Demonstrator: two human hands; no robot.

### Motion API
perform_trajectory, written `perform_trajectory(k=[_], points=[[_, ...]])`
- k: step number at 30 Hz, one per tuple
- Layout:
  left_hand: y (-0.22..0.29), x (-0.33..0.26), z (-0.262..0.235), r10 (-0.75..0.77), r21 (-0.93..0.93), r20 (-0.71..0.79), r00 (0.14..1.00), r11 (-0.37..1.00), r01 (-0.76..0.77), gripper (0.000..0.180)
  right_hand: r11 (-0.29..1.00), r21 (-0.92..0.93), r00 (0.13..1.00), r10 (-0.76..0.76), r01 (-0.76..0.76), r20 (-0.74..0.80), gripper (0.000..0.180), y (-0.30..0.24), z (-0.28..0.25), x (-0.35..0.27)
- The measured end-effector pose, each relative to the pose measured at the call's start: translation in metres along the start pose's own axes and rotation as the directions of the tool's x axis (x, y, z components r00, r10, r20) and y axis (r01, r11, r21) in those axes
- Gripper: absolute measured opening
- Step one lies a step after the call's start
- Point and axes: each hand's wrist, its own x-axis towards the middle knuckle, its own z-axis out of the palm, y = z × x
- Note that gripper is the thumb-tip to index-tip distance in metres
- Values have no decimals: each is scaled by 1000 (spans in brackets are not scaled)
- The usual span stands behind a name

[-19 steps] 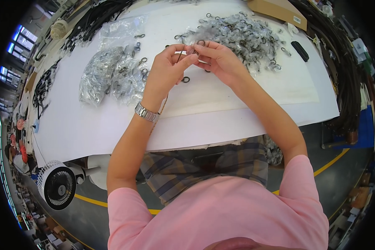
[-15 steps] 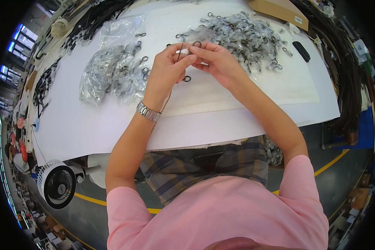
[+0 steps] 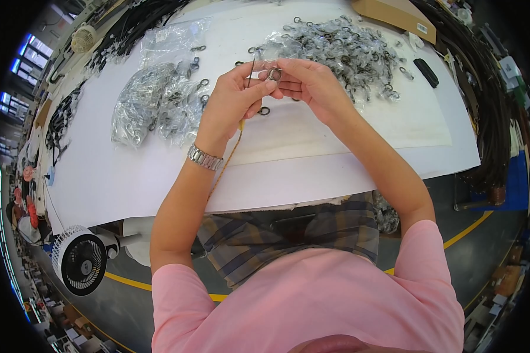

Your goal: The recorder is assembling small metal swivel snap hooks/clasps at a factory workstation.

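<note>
Fan: I note a small white desk fan (image 3: 80, 263) at 8 o'clock, below the near edge of the counter (image 3: 123, 176).
Left wrist: I see a metal watch (image 3: 205, 157) on it; a thin yellow cord (image 3: 229, 154) runs along the forearm up to the palm.
Left hand: the left hand (image 3: 232, 106) is closed in a pinch, thumb and fingers gripping a small metal ring (image 3: 274, 75), raised above the counter just above centre.
Right hand: the right hand (image 3: 313, 88) meets the left at the same ring, fingertips pinching it from the 3 o'clock side. Both hands touch.
Loose ring: a dark ring (image 3: 264, 110) lies on the counter just below the hands.
Left pile: clear bags of metal rings (image 3: 153, 106) lie at 10 o'clock from the hands.
Right pile: a heap of bagged rings (image 3: 347, 50) lies at 1 o'clock, just beyond the right hand.
Far items: a black oblong object (image 3: 426, 72) at 2 o'clock; a cardboard box (image 3: 394, 15) at the far edge.
</note>
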Motion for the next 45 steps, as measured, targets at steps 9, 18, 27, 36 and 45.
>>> perform_trajectory(k=[9, 18, 27, 36, 45], points=[[-1, 1, -4, 28, -6, -129, 991, 1000, -29, 36, 994, 109, 995, -8, 19, -99, 28, -2, 1, -2], [-1, 2, -1, 45, -43, -287, 957, 997, -60, 24, 993, 110, 990, -19, 34, -137, 29, -4, -1, -3], [4, -3, 5, 100, -19, -314, 944, 994, -112, 20, 994, 28, 978, -101, 108, -180, 31, -2, 4, -4], [-1, -2, 13, 223, 340, -354, 908, 935, -97, 19, 990, 8, 973, -137, 141, -188, 33, 5, 11, -5], [3, -4, 15, 130, 282, -332, 934, 959, -33, 24, 993, 49, 986, -100, 108, -133, 30, 9, 12, -6]])
